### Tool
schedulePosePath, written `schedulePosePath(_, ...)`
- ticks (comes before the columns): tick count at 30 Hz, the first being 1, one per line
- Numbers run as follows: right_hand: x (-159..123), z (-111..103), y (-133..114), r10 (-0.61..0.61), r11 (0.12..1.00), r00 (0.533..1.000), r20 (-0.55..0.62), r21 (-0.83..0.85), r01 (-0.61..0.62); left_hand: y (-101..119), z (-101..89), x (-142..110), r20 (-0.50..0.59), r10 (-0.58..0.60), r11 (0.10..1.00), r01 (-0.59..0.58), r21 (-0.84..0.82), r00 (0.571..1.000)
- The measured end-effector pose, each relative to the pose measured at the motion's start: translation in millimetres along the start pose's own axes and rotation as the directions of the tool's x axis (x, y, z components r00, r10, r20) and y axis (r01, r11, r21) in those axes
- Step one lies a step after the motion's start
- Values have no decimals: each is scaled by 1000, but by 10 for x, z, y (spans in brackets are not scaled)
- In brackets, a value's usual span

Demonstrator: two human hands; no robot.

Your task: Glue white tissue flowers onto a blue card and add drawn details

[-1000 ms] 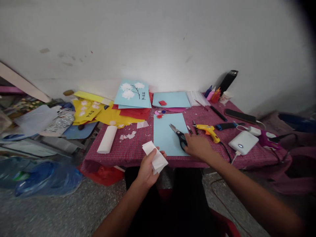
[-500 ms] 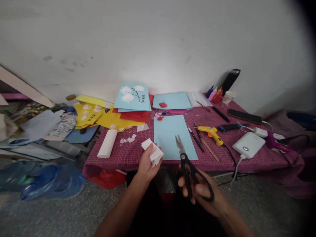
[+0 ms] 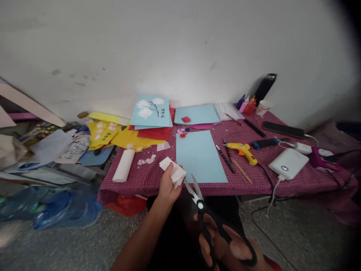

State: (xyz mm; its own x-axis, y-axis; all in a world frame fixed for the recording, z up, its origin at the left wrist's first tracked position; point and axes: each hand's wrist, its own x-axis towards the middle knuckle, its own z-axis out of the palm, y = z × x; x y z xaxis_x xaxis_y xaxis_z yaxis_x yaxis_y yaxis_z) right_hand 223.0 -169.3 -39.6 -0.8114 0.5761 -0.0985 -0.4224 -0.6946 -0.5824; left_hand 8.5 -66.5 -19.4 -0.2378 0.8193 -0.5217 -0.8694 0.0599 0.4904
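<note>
Folded white paper (image 3: pixel 175 174) is pinched in my left hand (image 3: pixel 168 188), just over the table's front edge. My right hand (image 3: pixel 222 241) grips the black-handled scissors (image 3: pixel 200 206) by their loops. Their blades are spread apart and point at the lower right corner of the paper; whether they touch it I cannot tell. Beyond both hands a light blue sheet (image 3: pixel 200 158) lies flat on the table. Left of the paper are small pale paper scraps (image 3: pixel 146 160) and a white paper roll (image 3: pixel 124 165).
A yellow glue gun (image 3: pixel 242 150), pens (image 3: pixel 225 158) and a white power bank (image 3: pixel 289 163) with cables lie to the right. At the back are a blue flower card (image 3: pixel 150 111), glue bottles (image 3: pixel 248 105) and a paper cup (image 3: pixel 263 108). The checked tablecloth (image 3: pixel 152 180) covers the table.
My right hand has brought the scissors down and left toward the paper, and their blades have opened. My left hand keeps holding the paper in nearly the same place.
</note>
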Motion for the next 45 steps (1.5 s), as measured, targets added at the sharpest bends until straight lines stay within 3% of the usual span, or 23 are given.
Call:
schedulePosePath(9, 107, 33, -72, -6, 996, 1000, -10, 85, 7, -64, -52, 3, 27, 87, 994, -88, 61, 996)
schedulePosePath(14, 158, -6, -56, -13, 993, 1000, -24, 113, 15, -79, -112, -71, 187, 100, 988, -119, 93, 977)
schedulePosePath(20, 176, -77, 11, -50, 998, 997, -66, 25, 51, -90, -209, -146, 300, -8, 982, -50, 182, 954)
schedulePosePath(28, 237, -55, -69, -99, 979, 986, -131, -192, 73, -108, -249, -147, 322, -62, 965, -25, 260, 945)
schedulePosePath(37, 191, -66, -54, -116, 992, 987, -110, -55, 110, -96, -251, -112, 354, -41, 950, -73, 303, 934)
schedulePosePath(45, 206, -26, -12, -158, 986, 977, -140, -79, 148, -106, -278, -120, 349, -12, 955, -93, 282, 937)
